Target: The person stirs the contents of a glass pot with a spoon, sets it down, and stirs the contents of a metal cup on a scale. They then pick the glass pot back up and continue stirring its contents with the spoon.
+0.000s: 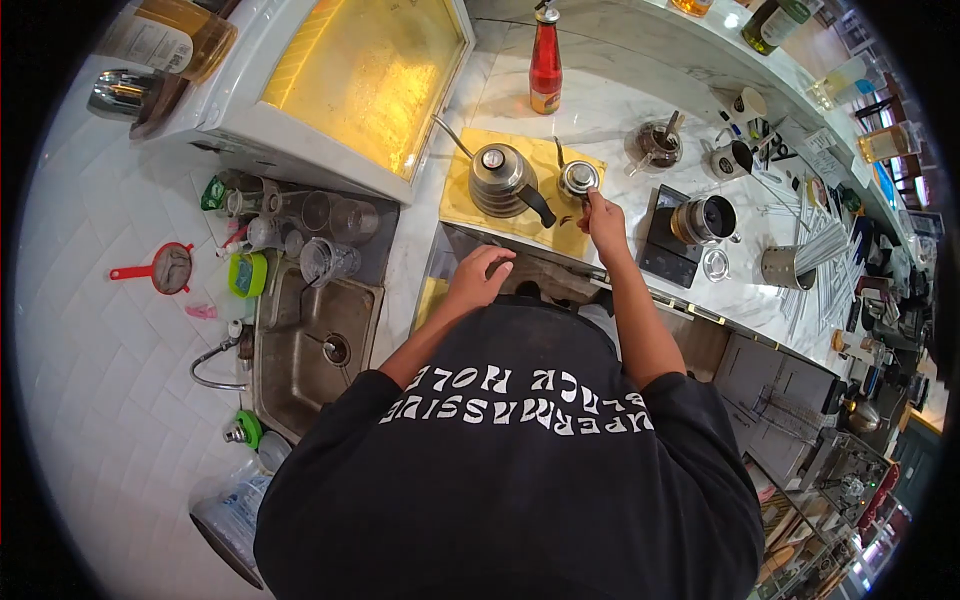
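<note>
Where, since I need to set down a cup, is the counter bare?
Bare marble lies between the red bottle and glass vessel, and in a strip beside the sink. Crowded: the yellow mat, by kettle, small pot and right hand; and around the black scale and straw holder.

right hand [606, 222] held a small spouted pot [579, 178] on a yellow mat [460, 203], left hand [482, 277] curled loosely on the near side, larger kettle [498, 184] stood left of the pot, red bottle [545, 72] stood farther back, black scale [662, 248] lay right
</note>
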Motion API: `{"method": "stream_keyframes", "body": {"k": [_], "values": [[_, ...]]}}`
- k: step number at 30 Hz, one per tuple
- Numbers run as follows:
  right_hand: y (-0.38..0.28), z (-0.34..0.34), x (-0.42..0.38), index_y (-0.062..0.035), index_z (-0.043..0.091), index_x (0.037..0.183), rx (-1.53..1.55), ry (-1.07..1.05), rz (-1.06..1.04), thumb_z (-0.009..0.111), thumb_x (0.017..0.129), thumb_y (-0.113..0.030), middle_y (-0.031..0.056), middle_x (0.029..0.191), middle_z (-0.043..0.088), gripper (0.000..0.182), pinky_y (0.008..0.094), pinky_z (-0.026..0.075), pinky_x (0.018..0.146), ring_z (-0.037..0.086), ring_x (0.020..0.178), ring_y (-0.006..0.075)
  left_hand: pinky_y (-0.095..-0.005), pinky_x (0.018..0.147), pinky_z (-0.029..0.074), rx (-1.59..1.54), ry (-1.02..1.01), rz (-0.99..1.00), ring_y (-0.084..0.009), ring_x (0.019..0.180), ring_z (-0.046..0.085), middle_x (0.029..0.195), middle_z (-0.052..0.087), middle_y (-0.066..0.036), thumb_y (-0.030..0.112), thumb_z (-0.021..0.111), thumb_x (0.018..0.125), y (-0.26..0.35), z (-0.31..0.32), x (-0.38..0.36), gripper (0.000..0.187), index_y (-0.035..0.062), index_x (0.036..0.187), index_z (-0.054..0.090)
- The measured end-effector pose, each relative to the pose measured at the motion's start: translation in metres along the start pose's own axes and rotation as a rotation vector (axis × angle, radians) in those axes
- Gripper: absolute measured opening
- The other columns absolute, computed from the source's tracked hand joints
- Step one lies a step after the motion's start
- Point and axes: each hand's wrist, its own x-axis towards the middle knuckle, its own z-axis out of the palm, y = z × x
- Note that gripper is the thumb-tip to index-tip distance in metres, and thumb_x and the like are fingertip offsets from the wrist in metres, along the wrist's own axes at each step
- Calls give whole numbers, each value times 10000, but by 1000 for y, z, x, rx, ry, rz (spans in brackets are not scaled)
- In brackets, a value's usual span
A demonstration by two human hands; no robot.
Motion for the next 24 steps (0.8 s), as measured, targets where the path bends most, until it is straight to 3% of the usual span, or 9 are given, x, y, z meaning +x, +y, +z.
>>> {"method": "stream_keyframes", "body": {"k": [6, 9, 12, 19, 24], "values": [[13, -7, -7, -83, 593, 725, -61, 146, -103, 611, 1064, -422, -18, 638, 516, 479, 301, 386, 556, 467, 559, 103, -394, 904, 547, 19, -14, 52, -320, 1013, 701, 1079, 709, -156, 170, 688, 976, -2, 1, 6, 231, 45, 1166, 729], [-10, -17, -46, -54, 535, 641, 4, 213, -109, 633, 1048, -388, -44, 650, 470, 536, 314, 306, 574, 380, 628, 78, -398, 925, 544, 2, -68, 47, -323, 1034, 702, 1103, 716, -156, 175, 692, 973, -7, 8, 9, 238, 46, 1169, 730], [-27, -41, -88, -57, 504, 648, 62, 216, -154, 641, 1053, -321, -69, 659, 438, 502, 315, 269, 568, 342, 635, 69, -399, 937, 546, -2, -113, 57, -321, 1059, 705, 1131, 722, -151, 182, 696, 973, -6, 19, 10, 241, 49, 1170, 730], [-48, -117, -184, -79, 525, 685, 79, 385, -125, 640, 1062, -250, -88, 720, 463, 429, 287, 278, 594, 362, 674, 48, -375, 933, 544, -30, -223, 37, -272, 1044, 702, 1140, 717, -136, 169, 689, 984, 18, 46, 34, 253, 58, 1209, 727], [-75, -174, -225, -22, 605, 723, -55, 538, -206, 639, 1068, -249, -85, 723, 476, 414, 276, 292, 604, 381, 690, 42, -386, 951, 538, 7, -328, 93, -280, 1068, 699, 1157, 718, -136, 192, 677, 995, 47, 78, 48, 266, 59, 1221, 718]]}}
